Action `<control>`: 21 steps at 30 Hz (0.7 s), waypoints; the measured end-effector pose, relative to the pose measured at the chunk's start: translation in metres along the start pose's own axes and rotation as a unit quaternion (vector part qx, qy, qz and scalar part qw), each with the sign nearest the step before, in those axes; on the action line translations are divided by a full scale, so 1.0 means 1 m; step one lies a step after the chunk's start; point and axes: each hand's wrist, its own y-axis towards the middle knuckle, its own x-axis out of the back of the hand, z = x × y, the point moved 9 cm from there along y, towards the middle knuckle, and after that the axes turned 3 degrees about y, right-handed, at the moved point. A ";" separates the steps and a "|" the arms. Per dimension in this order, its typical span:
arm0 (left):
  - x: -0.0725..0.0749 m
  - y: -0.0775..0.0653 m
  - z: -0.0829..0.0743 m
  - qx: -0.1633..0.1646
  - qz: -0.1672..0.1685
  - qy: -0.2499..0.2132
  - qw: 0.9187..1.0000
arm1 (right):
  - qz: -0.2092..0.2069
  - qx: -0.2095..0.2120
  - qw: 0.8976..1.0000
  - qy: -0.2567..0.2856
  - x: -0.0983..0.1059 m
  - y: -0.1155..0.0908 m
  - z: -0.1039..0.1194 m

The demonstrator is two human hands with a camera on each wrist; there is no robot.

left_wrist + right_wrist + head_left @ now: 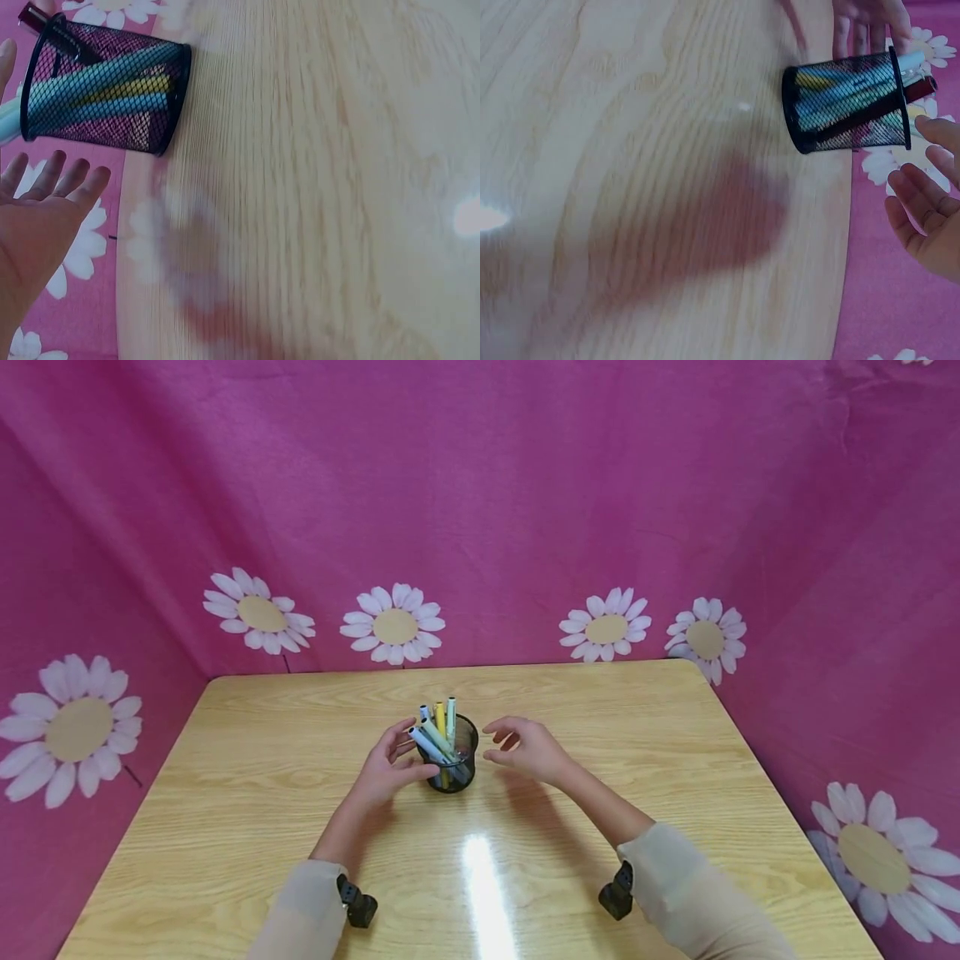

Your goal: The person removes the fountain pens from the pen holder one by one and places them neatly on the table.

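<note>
A black mesh pen cup (467, 745) stands upright on the wooden table, and several markers lean inside it. Among them are a yellow marker (440, 717), pale blue and pale green ones, and a dark red-brown marker (921, 89) that shows in the wrist views. To the cup's left is my left hand (385, 770), thumb and fingers spread around that side; the left wrist view shows a gap between fingers and mesh. On the opposite side my right hand (531, 750) hovers apart from the cup, its fingers loosely bent with nothing in them.
The light wooden table (270, 735) reaches back to a magenta curtain (495, 510) printed with white daisies. Small black cameras hang at the left cuff (360, 908) and the right cuff (617, 893). A bright reflection lies on the near tabletop.
</note>
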 end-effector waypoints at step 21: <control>-0.018 -0.002 -0.017 0.055 0.023 0.017 0.998 | 0.029 0.003 0.999 0.034 -0.031 0.007 0.007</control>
